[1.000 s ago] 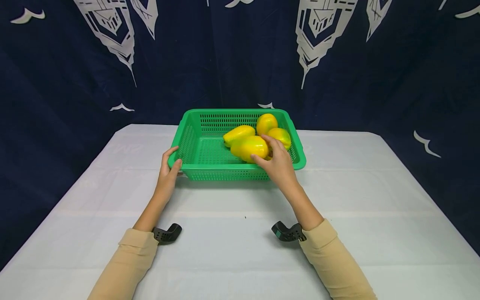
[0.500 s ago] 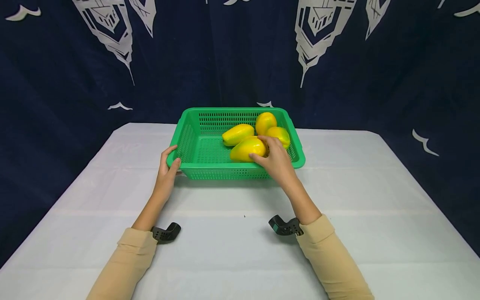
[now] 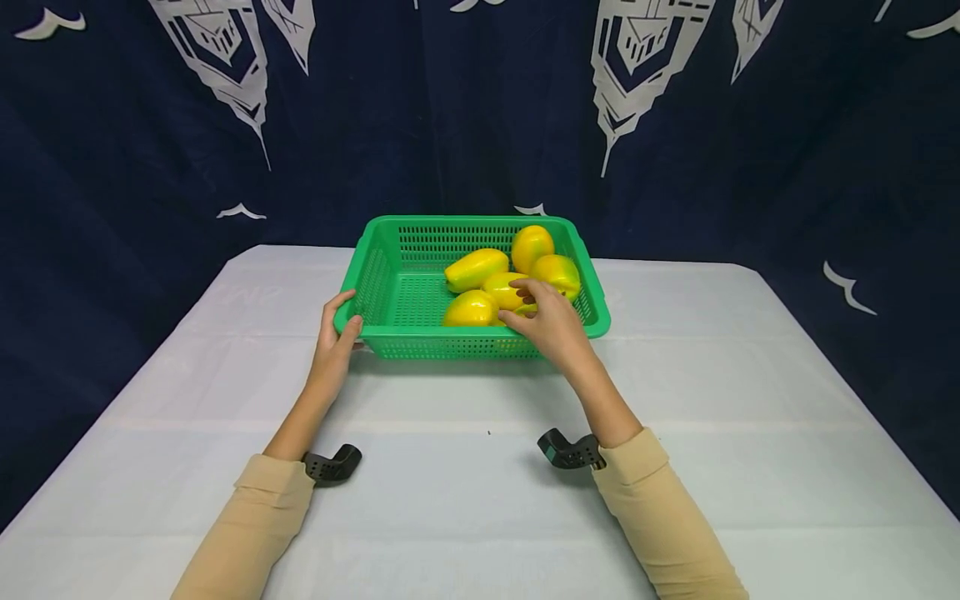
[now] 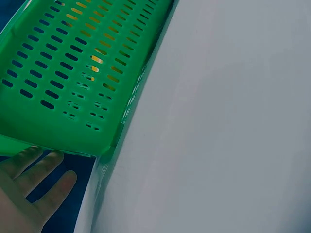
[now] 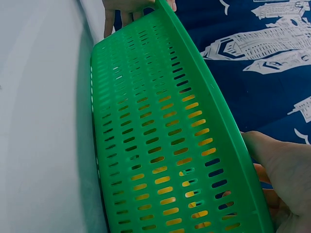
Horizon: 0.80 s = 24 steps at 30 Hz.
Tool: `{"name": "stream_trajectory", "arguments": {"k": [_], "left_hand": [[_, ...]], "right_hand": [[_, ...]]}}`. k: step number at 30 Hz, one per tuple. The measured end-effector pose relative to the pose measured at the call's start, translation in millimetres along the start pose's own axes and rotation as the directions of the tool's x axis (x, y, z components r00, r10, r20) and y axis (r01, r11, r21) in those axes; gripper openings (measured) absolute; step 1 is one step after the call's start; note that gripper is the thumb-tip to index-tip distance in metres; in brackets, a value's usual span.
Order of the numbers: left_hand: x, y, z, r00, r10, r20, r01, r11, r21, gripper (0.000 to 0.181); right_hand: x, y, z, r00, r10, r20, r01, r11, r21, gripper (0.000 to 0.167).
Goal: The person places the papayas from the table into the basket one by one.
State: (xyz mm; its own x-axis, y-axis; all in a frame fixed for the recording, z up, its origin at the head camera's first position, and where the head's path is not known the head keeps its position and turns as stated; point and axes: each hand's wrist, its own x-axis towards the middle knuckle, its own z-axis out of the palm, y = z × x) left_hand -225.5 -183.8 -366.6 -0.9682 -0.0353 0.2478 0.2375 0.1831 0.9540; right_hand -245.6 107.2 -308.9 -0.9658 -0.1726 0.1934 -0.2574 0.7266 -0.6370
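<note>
A green plastic basket (image 3: 480,343) with slotted walls stands on the white table and holds several yellow mangoes. My left hand (image 3: 331,350) grips its near left corner, thumb on the rim and other fingers along the outside. My right hand (image 3: 553,325) reaches over the near rim at the right, thumb and fingers apart, holding nothing that shows. One mango (image 3: 471,309) lies by the near wall, left of those fingertips. Just behind them is another mango (image 3: 504,289); part of one more shows under the hand. In the right wrist view the basket wall hides most of the fruit.
Farther back in the basket lie an elongated mango (image 3: 476,269), a rounder mango (image 3: 532,247) and a greenish-yellow mango (image 3: 557,275). White cloth covers the table (image 3: 465,500). A dark blue curtain (image 3: 450,125) with white prints hangs behind it.
The mango that was in my right hand now lies farther left by the near wall, out of my fingers. My left hand keeps its place on the basket corner.
</note>
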Motion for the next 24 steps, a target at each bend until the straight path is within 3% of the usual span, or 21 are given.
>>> {"name": "stream_trajectory", "arguments": {"k": [4,14,24], "left_hand": [[-3.9,7.7,1.1,1.0,-0.005,-0.001,0.005,1.0,0.011,0.05],[4.6,-10.6,-1.8,1.0,-0.011,-0.01,0.011,1.0,0.012,0.048],[-7.3,15.7,2.8,1.0,-0.003,-0.003,0.003,1.0,0.02,0.05]], "right_hand": [[-0.3,1,1,1.0,0.002,0.002,-0.002,1.0,0.01,0.05],[-3.2,3,2,1.0,-0.015,-0.017,0.016,0.996,0.092,0.044],[-3.5,5,2,0.998,-0.025,-0.051,0.033,0.986,0.166,0.04]]}}
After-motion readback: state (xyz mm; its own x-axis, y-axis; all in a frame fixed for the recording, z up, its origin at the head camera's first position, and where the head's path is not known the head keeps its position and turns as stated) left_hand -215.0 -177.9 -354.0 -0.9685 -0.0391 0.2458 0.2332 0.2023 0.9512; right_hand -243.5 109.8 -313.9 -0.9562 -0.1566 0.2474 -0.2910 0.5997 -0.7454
